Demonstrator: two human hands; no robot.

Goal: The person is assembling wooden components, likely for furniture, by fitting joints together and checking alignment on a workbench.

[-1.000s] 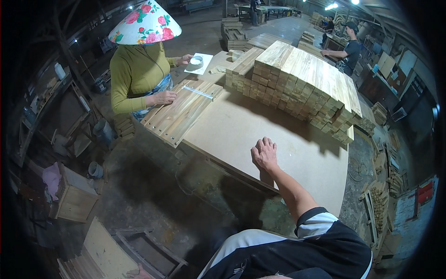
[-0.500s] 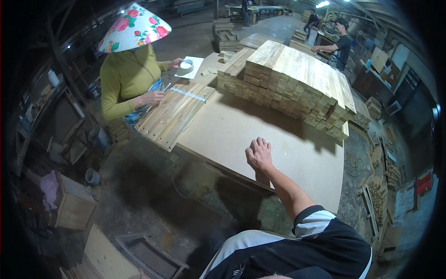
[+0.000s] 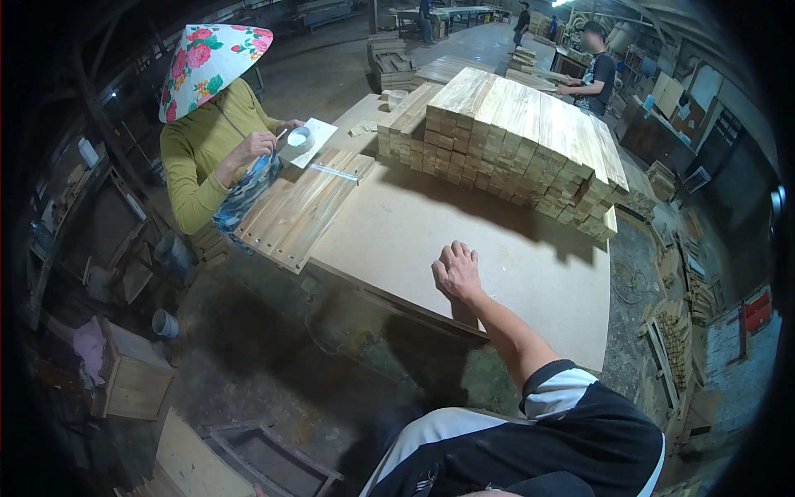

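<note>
Right hand flat, fingers loosely spread, resting empty on board tabletop; stacked wood blocks at twelve o'clock. Left hand unseen.

place: woodworking workshop | signs: stacked wooden slats on a large fibreboard worktable | more timber piles on the concrete floor | wooden crates

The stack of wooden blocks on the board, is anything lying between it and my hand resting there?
Nothing visible does. The right hand rests flat on the bare board, and only open board surface lies between it and the stack of wooden blocks.
</note>
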